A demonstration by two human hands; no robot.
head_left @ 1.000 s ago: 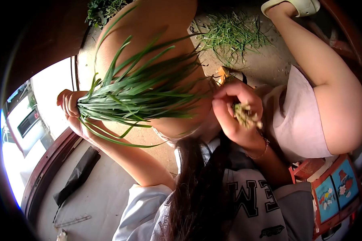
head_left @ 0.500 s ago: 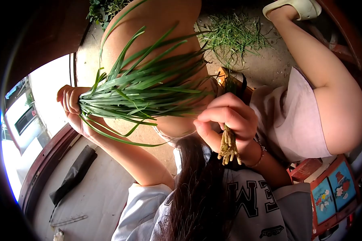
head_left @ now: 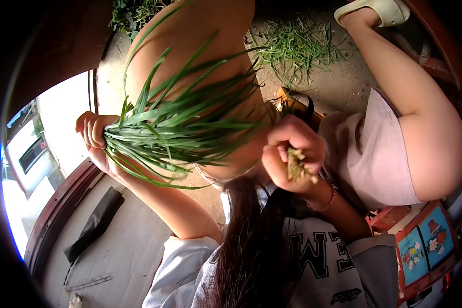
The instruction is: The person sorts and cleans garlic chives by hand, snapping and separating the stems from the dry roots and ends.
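At the left, my left hand [head_left: 93, 134] is closed round the gathered end of a bunch of long green leaves [head_left: 174, 128], whose loose tips fan out to the right over my bare leg. My right hand [head_left: 292, 149] is closed round a small bundle of pale, yellowish stalk ends [head_left: 299, 167], just right of the leaf tips. What lies inside the right fist is partly hidden, and its edges are slightly blurred.
A loose pile of thin green scraps [head_left: 303, 49] lies on the floor beyond my hands. An orange object [head_left: 284, 95] is partly hidden behind my right hand. A dark pouch [head_left: 95, 226] is at the lower left, a red piece with blue flowered panels [head_left: 418, 254] at the lower right.
My right hand first moved left and down with the stalk bundle, then slightly back up, its wrist turning. My left hand has shifted slightly right, still holding the leaves.
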